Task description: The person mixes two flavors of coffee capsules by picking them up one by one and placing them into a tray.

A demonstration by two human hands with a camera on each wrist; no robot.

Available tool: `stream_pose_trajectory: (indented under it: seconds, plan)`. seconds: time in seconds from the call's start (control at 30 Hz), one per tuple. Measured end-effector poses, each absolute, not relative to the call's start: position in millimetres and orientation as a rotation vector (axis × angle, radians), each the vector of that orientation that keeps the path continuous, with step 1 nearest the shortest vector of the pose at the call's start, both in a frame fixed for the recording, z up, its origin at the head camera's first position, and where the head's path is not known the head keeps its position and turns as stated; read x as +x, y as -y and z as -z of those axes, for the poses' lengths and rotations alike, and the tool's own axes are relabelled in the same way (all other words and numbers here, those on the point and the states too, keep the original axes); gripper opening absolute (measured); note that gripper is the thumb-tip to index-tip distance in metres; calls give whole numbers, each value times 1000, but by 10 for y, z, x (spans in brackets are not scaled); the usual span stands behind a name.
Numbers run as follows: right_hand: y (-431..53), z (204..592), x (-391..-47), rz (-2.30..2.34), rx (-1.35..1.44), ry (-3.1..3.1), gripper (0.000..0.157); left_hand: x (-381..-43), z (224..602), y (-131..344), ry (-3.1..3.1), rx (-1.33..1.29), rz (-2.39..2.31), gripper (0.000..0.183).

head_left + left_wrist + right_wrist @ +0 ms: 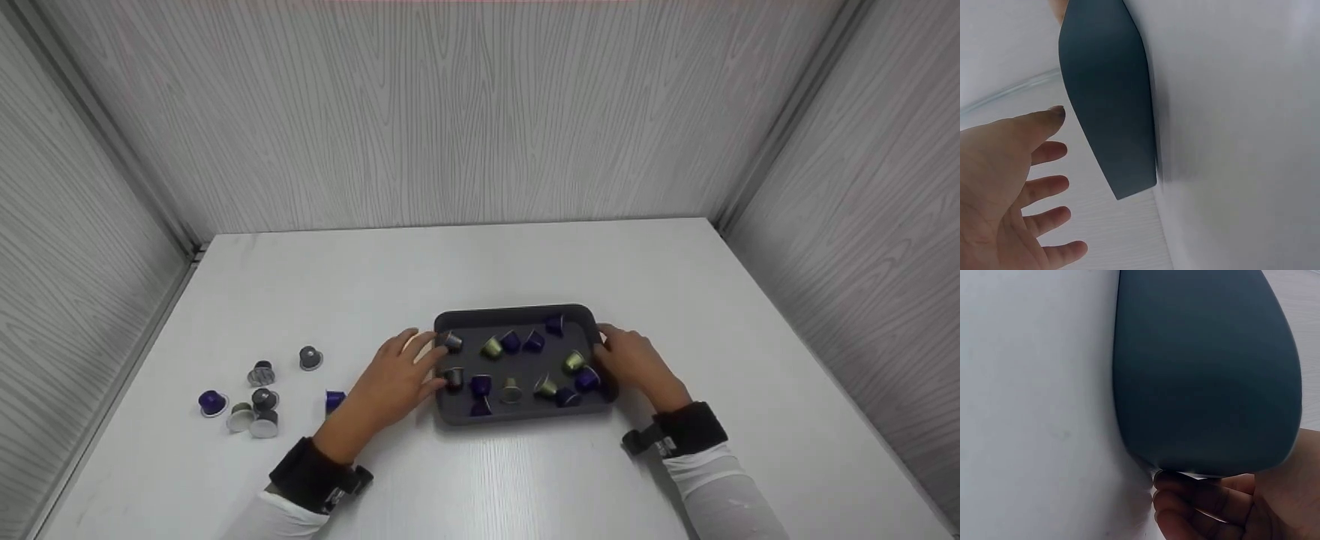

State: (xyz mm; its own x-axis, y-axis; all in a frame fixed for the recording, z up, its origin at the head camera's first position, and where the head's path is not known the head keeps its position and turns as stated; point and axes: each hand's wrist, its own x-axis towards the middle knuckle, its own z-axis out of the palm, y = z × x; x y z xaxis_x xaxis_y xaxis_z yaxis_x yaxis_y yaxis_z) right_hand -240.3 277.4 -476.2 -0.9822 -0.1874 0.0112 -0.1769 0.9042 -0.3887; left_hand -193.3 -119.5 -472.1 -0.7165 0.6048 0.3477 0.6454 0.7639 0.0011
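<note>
A dark grey tray [517, 416] stands on the white table, with several coffee capsules lying scattered in it, among them a purple capsule [481, 385] and a green capsule [492, 347]. At its left end my left hand [394, 382] hovers with fingers spread. The left wrist view shows this hand [1002, 191] holding nothing, its thumb and fingers apart from the tray wall [1109, 101]. My right hand [637, 361] grips the tray's right end. Seen from the right wrist, curled fingers [1176, 503] lie against the tray's outer wall [1207, 382]; the thumb is hidden there.
Left of the tray, several more capsules lie loose on the table: a purple capsule [212, 403], a grey capsule [310, 358] and a small cluster around a dark capsule [264, 399]. Another purple capsule [334, 400] sits beside my left wrist. Wood-grain panels [450, 120] enclose the table's back and sides.
</note>
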Motion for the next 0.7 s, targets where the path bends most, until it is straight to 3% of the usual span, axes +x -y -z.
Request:
stream_pose_trajectory:
  seconds: [0.7]
  plan:
    - [-2781,4793,-2415,625,-305,-3053,42,-1828,4638,1894,3126,-549,324,76]
